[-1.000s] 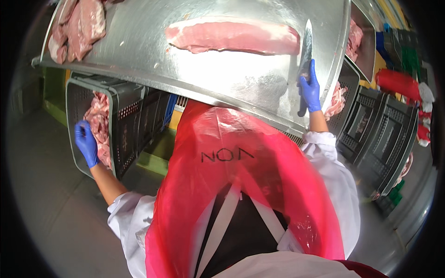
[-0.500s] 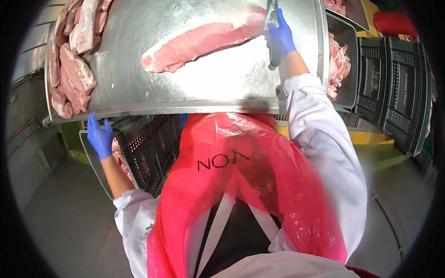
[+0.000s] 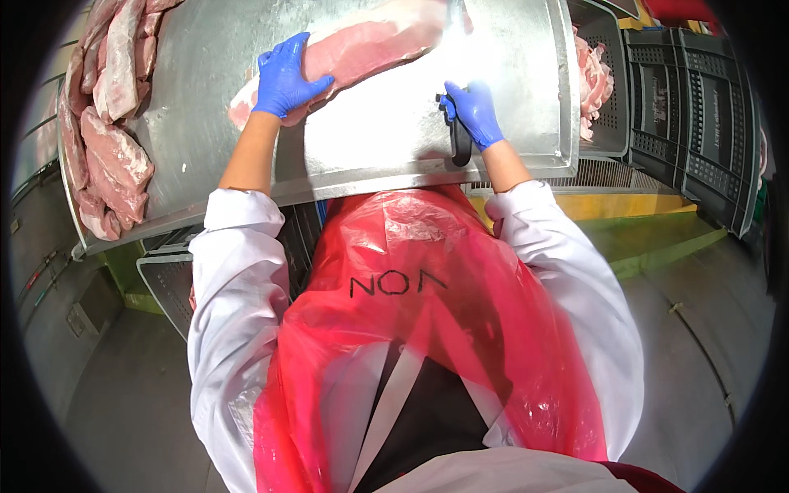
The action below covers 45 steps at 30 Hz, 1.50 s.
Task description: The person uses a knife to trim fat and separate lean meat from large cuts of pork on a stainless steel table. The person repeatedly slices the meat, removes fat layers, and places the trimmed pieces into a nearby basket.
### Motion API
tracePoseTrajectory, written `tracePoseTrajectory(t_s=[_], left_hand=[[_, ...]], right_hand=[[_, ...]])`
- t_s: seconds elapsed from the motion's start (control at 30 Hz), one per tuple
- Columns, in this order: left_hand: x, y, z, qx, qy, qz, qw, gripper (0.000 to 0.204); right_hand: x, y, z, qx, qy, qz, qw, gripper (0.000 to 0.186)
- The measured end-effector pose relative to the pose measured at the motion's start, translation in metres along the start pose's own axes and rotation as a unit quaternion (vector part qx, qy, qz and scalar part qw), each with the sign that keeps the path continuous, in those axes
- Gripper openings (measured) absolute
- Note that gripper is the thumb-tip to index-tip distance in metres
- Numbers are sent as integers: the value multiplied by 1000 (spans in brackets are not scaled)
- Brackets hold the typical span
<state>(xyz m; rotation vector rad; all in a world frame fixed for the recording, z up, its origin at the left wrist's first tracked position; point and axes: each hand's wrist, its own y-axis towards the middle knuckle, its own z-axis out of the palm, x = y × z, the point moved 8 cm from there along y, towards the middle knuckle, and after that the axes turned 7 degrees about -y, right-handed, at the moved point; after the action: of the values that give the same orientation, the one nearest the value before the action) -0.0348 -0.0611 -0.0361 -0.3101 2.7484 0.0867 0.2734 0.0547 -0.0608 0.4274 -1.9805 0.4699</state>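
The hands are working apart from each other: the left hand (image 3: 286, 78) is spreading over the left end of the meat (image 3: 374, 45), thumb parted from fingers, while the right hand (image 3: 475, 111) is closing around the handle of the knife (image 3: 462, 148). The blade is pointing away from the person, near the meat's right end; glare is hiding whether they are touching. The meat is lying slantwise on the table (image 3: 193, 107). More cuts (image 3: 115, 164) are piling along the table's left edge, and scraps (image 3: 592, 86) are sitting in a crate (image 3: 610, 123) at the right.
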Motion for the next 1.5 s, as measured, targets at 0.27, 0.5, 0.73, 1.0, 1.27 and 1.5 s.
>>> tracePoseTrajectory(t_s=[0.27,0.5,0.73,1.0,1.27,1.5], left_hand=[[-2,-5,5,-15,0,28,999,93],[-32,-30,5,-35,-21,18,999,90],[-45,-44,4,-32,-35,2,999,88],[-47,-48,4,-40,-46,14,998,86],[-46,-50,-5,-17,-60,-7,998,86],[-52,-49,-1,34,-24,-65,997,81]], right_hand=[[5,20,21,48,88,107,989,71],[35,36,13,-50,69,155,984,72],[12,11,27,-12,-23,-3,1000,75],[39,57,20,-13,-28,126,992,77],[37,23,46,31,66,100,992,78],[23,-130,47,137,95,164,972,81]])
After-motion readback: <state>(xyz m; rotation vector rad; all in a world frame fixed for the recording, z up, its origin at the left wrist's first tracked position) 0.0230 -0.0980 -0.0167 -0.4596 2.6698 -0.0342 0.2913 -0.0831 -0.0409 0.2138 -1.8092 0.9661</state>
